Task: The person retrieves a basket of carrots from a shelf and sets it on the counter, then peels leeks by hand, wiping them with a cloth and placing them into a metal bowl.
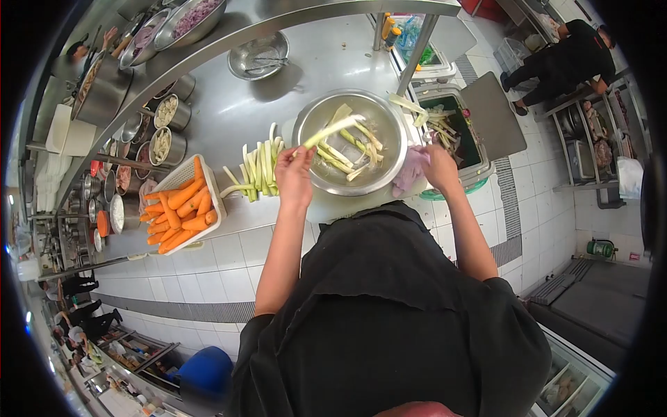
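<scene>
My left hand point(294, 168) pinches the lower end of a pale green and white leek stalk point(333, 132), held slanting over a large steel bowl point(306, 115). Several cut lengths of leek point(335, 157) lie inside that bowl. Left of the hand, a bunch of trimmed leeks point(261, 165) rests on the steel counter. My right hand point(440, 167) is right of the bowl, beside a crumpled purple cloth point(412, 170), its fingers curled; what they hold, if anything, is hidden. A pale leaf strip point(408, 105) shows between the bowl and the green bin point(467, 149).
A white basket of carrots point(182, 208) stands at the counter's left edge. Another steel bowl point(258, 55) sits farther back, under a raised metal shelf point(292, 24). Several pots point(167, 146) line the left. A person point(573, 62) in dark clothes stands far right.
</scene>
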